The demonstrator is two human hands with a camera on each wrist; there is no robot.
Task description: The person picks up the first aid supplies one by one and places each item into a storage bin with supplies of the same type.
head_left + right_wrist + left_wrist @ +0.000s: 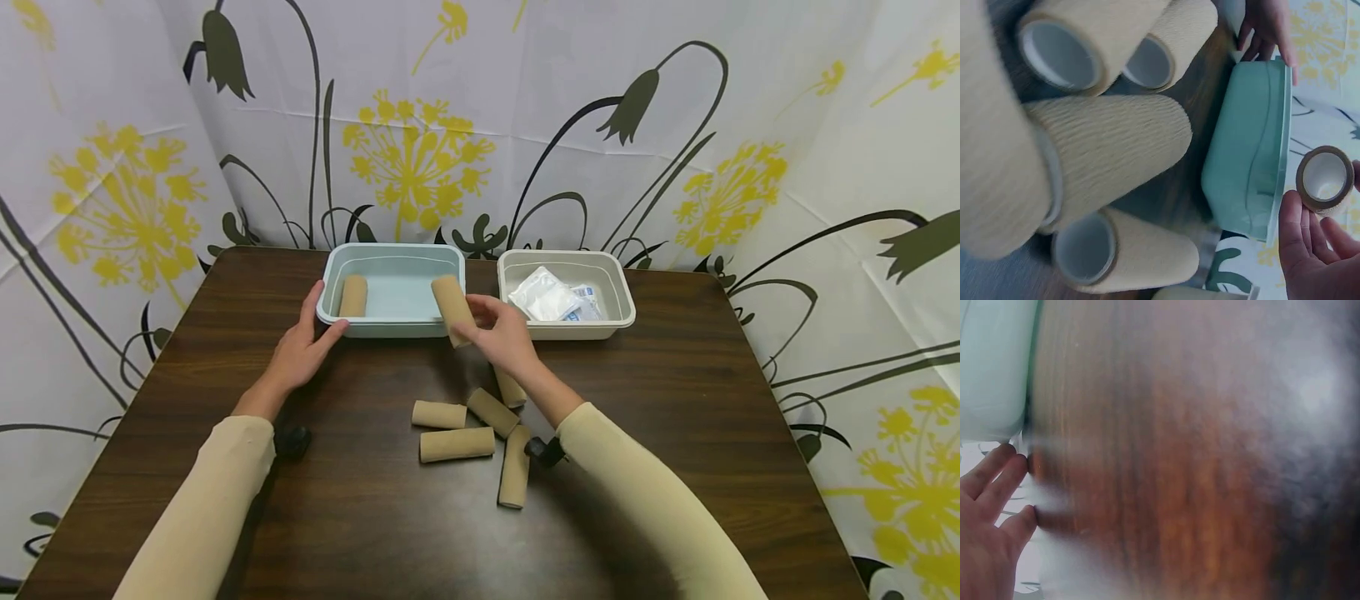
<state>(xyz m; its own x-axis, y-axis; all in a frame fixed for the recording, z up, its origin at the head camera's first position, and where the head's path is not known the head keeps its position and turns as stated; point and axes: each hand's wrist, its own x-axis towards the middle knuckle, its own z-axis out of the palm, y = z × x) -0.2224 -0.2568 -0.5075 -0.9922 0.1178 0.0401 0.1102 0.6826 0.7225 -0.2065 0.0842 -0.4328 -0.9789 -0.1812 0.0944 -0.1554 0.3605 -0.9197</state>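
In the head view, my right hand (506, 333) pinches a tan bandage roll (452, 307) with a crinkled surface, above the front right rim of a light blue bin (393, 327). The right wrist view shows the hollow core of this held roll (1334, 210) between thumb and fingers. My left hand (295, 354) rests its straight fingers on the bin's left side, the thumb at its front rim. Another bandage roll (353, 296) stands in the bin's left end. Several more lie on the table, among them one roll (457, 445) in front.
Right of the blue bin stands a beige bin (573, 331) with white packets (551, 298) in it. Both sit at the back edge of a dark wood table (360, 525), before a flower-patterned curtain (465, 75). My right forearm partly covers one loose roll (510, 388).
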